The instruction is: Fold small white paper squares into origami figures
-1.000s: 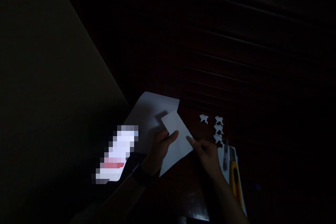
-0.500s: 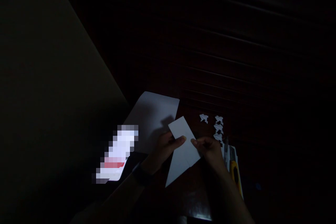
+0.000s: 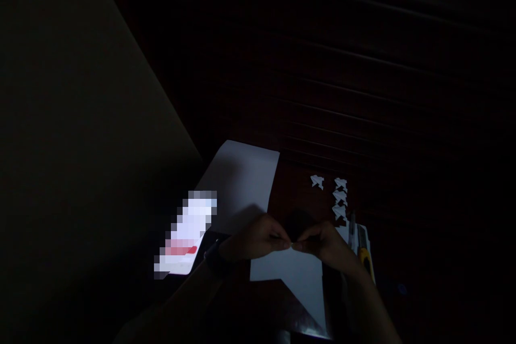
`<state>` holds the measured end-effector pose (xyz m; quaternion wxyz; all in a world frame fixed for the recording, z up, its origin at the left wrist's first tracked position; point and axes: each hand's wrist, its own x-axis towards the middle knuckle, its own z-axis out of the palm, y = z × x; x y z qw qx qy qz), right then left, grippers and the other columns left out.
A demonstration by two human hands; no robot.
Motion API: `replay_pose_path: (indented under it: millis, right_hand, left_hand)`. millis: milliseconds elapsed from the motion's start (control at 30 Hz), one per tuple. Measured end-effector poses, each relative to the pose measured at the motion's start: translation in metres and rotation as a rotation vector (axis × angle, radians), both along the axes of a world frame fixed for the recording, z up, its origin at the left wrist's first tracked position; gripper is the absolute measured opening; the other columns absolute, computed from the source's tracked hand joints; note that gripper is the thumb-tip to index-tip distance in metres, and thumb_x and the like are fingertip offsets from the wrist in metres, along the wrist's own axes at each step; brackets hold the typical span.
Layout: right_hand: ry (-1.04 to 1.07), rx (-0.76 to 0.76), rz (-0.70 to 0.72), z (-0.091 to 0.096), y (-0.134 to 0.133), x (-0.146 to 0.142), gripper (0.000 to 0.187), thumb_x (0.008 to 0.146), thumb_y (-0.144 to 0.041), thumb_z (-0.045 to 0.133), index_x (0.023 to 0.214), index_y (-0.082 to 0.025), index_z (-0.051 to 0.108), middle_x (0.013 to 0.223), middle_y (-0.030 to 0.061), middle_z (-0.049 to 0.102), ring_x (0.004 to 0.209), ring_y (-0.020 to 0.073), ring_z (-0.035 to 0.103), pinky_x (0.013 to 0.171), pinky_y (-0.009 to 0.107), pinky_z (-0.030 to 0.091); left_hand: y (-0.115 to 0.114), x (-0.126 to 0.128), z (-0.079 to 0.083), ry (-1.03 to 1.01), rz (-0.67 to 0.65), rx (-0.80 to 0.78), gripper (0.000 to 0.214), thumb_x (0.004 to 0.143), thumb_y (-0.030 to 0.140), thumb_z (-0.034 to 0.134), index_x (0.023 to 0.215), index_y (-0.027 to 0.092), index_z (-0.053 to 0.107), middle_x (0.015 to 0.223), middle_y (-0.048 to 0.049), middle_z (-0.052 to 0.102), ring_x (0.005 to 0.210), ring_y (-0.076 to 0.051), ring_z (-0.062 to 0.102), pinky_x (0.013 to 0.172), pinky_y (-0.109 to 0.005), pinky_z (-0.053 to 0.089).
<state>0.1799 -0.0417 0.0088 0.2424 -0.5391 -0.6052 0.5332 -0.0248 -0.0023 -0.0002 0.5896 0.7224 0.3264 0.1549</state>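
The scene is very dark. My left hand (image 3: 258, 239) and my right hand (image 3: 326, 244) meet fingertip to fingertip, each pinching the top edge of a white paper sheet (image 3: 298, 279) that hangs down toward me. A dark watch band sits on my left wrist. A larger white sheet (image 3: 242, 183) lies flat on the dark wooden table just beyond my left hand.
Several small white folded paper figures (image 3: 336, 196) lie on the table right of the large sheet. A pen (image 3: 353, 231) and a yellow utility knife (image 3: 366, 258) rest on paper beside my right hand. A lit, blurred screen (image 3: 187, 234) glows at the left.
The paper I hold has swung from tilted upward to hanging below my hands. Both hands have come together at its top edge and moved toward me.
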Motion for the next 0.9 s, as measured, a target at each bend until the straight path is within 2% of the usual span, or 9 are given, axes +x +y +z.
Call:
replay_pose_path:
  millis: [267, 467, 567, 667, 733, 767, 800, 900]
  right_hand:
    - [0.004, -0.038, -0.102, 0.003, 0.003, 0.02, 0.018, 0.068, -0.032, 0.073, 0.064, -0.015, 0.072, 0.055, -0.0004, 0.06, 0.05, 0.0095, 0.045, 0.047, 0.021, 0.032]
    - [-0.001, -0.019, -0.147, 0.002, 0.002, 0.037, 0.022, 0.065, -0.037, 0.076, 0.062, -0.015, 0.072, 0.055, 0.0004, 0.061, 0.05, 0.01, 0.046, 0.047, 0.022, 0.033]
    - [0.0, -0.005, -0.176, 0.001, 0.003, 0.041, 0.022, 0.066, -0.037, 0.075, 0.062, -0.016, 0.072, 0.054, 0.0001, 0.06, 0.049, 0.0095, 0.044, 0.047, 0.022, 0.032]
    - [-0.008, 0.016, -0.2, 0.001, 0.004, 0.038, 0.021, 0.068, -0.036, 0.074, 0.063, -0.016, 0.072, 0.055, 0.0005, 0.061, 0.05, 0.0099, 0.046, 0.047, 0.022, 0.033]
    - [-0.006, 0.025, -0.192, 0.0, 0.005, 0.032, 0.022, 0.069, -0.036, 0.073, 0.064, -0.015, 0.072, 0.058, 0.0013, 0.063, 0.052, 0.011, 0.048, 0.048, 0.022, 0.034]
    - [-0.002, 0.021, -0.178, 0.0, 0.005, 0.029, 0.022, 0.069, -0.037, 0.072, 0.065, -0.015, 0.072, 0.059, 0.0017, 0.064, 0.053, 0.0115, 0.049, 0.049, 0.023, 0.035]
    - [0.002, 0.011, -0.16, 0.0, 0.005, 0.026, 0.023, 0.07, -0.038, 0.071, 0.065, -0.015, 0.072, 0.06, 0.0019, 0.064, 0.053, 0.0119, 0.05, 0.049, 0.023, 0.036]
    - [-0.009, -0.022, -0.041, 0.001, 0.004, 0.02, 0.022, 0.072, -0.037, 0.069, 0.07, -0.015, 0.072, 0.064, 0.0017, 0.065, 0.058, 0.013, 0.052, 0.053, 0.023, 0.038]
  left_hand:
    - [0.006, -0.008, 0.013, -0.037, 0.038, -0.168, 0.021, 0.076, 0.03, 0.064, 0.083, 0.011, 0.073, 0.078, -0.0062, 0.071, 0.069, -0.014, 0.061, 0.061, -0.022, 0.043]
    - [0.017, -0.03, 0.015, -0.002, 0.071, -0.265, 0.022, 0.076, 0.033, 0.063, 0.084, 0.014, 0.072, 0.075, -0.0054, 0.071, 0.066, -0.015, 0.064, 0.06, -0.024, 0.049]
    - [0.024, -0.036, 0.013, -0.001, 0.202, -0.273, 0.024, 0.076, 0.034, 0.063, 0.084, 0.012, 0.072, 0.077, -0.0077, 0.072, 0.069, -0.018, 0.066, 0.062, -0.027, 0.052]
    - [0.024, -0.028, 0.012, -0.055, 0.388, -0.142, 0.026, 0.08, 0.035, 0.06, 0.089, 0.013, 0.071, 0.087, -0.0087, 0.072, 0.079, -0.018, 0.066, 0.069, -0.028, 0.053]
    - [0.019, -0.016, 0.012, -0.118, 0.335, -0.071, 0.029, 0.081, 0.036, 0.059, 0.1, 0.016, 0.069, 0.098, -0.0074, 0.071, 0.088, -0.018, 0.064, 0.076, -0.029, 0.05]
    - [0.016, -0.01, 0.01, -0.133, 0.285, -0.086, 0.032, 0.078, 0.036, 0.063, 0.103, 0.017, 0.068, 0.099, -0.007, 0.071, 0.088, -0.018, 0.064, 0.076, -0.028, 0.05]
    - [0.012, -0.004, 0.008, -0.128, 0.246, -0.101, 0.033, 0.074, 0.036, 0.067, 0.099, 0.015, 0.069, 0.093, -0.0069, 0.072, 0.083, -0.018, 0.065, 0.073, -0.027, 0.05]
    - [0.002, 0.008, 0.0, -0.017, 0.164, -0.042, 0.026, 0.076, 0.038, 0.064, 0.078, 0.013, 0.072, 0.074, -0.0049, 0.07, 0.066, -0.014, 0.061, 0.059, -0.022, 0.044]
